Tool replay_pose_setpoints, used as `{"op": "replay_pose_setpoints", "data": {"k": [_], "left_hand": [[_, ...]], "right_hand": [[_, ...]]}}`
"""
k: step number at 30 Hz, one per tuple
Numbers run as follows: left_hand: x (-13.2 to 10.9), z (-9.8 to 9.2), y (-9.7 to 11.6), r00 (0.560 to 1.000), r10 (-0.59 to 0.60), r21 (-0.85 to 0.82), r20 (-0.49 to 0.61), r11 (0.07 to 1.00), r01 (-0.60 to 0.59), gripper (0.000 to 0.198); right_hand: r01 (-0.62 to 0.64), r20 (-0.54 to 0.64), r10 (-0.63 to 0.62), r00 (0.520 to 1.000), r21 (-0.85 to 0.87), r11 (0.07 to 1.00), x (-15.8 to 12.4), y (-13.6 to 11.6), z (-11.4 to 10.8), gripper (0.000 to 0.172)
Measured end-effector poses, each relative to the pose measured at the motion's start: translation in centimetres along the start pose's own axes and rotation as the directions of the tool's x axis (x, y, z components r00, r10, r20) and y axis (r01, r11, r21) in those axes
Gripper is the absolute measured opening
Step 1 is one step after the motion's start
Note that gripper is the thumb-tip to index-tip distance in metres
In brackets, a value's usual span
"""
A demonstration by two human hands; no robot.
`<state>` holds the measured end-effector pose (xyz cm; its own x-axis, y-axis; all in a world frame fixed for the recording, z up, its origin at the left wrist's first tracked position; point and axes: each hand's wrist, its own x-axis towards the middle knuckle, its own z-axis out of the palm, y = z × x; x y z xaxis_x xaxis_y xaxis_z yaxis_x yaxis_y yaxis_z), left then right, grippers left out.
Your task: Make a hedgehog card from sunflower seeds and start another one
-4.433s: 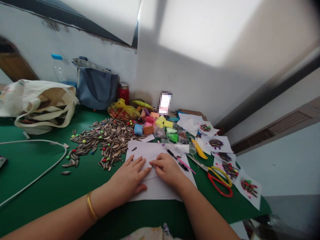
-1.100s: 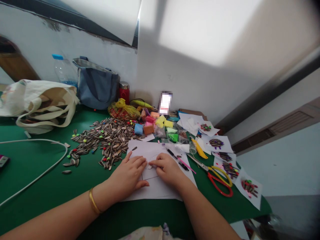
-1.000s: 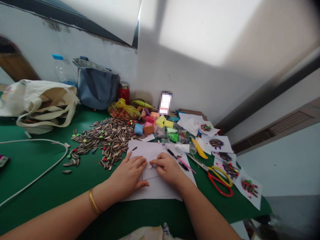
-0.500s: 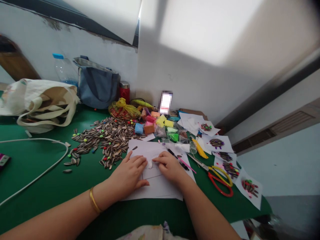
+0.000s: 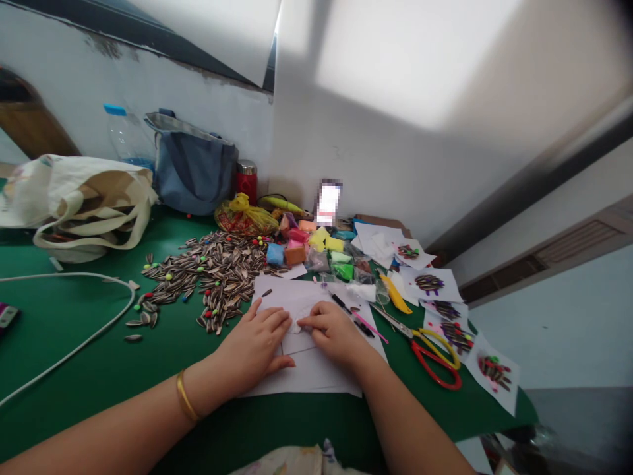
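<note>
My left hand [image 5: 257, 340] lies flat on white paper [image 5: 321, 376], fingers stretched out and thumb apart, holding nothing. Just right of its fingertips is a small flattened white patch [image 5: 295, 326], which looks like soft clay. My right hand [image 5: 336, 333] touches this patch with its outstretched index finger; the other fingers are bent, and nothing shows in its grasp. Faint pencil lines run around the patch. One sunflower seed [image 5: 267, 292] lies on the paper above my left hand. Right of my right hand are black pens [image 5: 363, 326] and a pink stick [image 5: 370, 328].
Sunflower seeds [image 5: 227, 270] with coloured bits are heaped at left. Coloured clay packets [image 5: 341, 270] stand behind the paper. At right lie scissors [image 5: 435, 356], a yellow cutter [image 5: 395, 295] and seed-decorated papers [image 5: 494, 376]. Bags [image 5: 192, 171], a phone [image 5: 328, 201] and a white cable [image 5: 89, 340] surround them.
My right index fingertip has shifted slightly left, onto the white patch. My left hand stays in place.
</note>
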<state>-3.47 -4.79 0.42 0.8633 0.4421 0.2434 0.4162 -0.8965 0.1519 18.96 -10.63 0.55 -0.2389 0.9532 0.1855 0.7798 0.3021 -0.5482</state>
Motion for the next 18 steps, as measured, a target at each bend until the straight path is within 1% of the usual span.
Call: {"op": "replay_pose_setpoints", "data": {"k": [6,9,18], "left_hand": [[0.00,0.00,-0.01,1.000,0.001,-0.002,0.022,1.000,-0.001,0.064],[0.00,-0.01,-0.02,1.000,0.002,-0.004,0.014,1.000,-0.002,0.063],[0.14,-0.23,0.08,1.000,0.000,-0.007,0.018,1.000,0.000,0.062]], "right_hand": [[-0.030,-0.014,0.030,0.999,-0.003,1.000,0.00,-0.07,0.08,0.041],[-0.033,-0.013,0.033,0.999,0.003,0.999,0.03,0.00,0.00,0.041],[-0.052,-0.055,0.055,0.997,0.060,0.997,0.17,-0.26,-0.21,0.043]]}}
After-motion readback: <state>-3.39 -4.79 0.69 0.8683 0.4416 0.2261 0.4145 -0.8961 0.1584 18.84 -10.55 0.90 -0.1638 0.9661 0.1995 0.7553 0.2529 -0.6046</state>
